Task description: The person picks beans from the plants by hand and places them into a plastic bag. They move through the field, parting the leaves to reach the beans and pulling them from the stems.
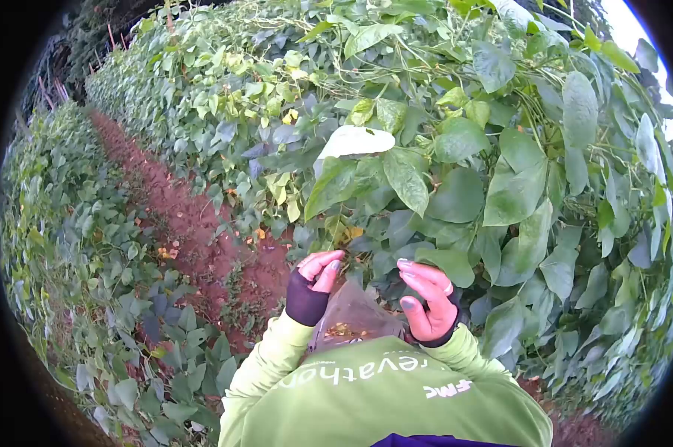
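My left hand (320, 277), in a dark fingerless glove, is at the lower edge of the leaves with its thumb tip close against the bent fingers. Whatever lies between those fingertips, if anything, is too small to tell. My right hand (430, 299), with a ring on one finger, is open, its thumb apart from the fingers and nothing visible in it. Between and below the hands hangs a translucent plastic bag (357, 307) with small yellowish-brown pieces inside. Broad green leaves (407, 182) of climbing bean-like vines stand just beyond both hands.
A dense wall of vines (232, 82) runs from the right toward the back left. A lower row of plants (61, 223) grows at the left. Between them lies a red soil path (165, 194) with fallen leaves. A light green sweatshirt (381, 387) covers my body and arms.
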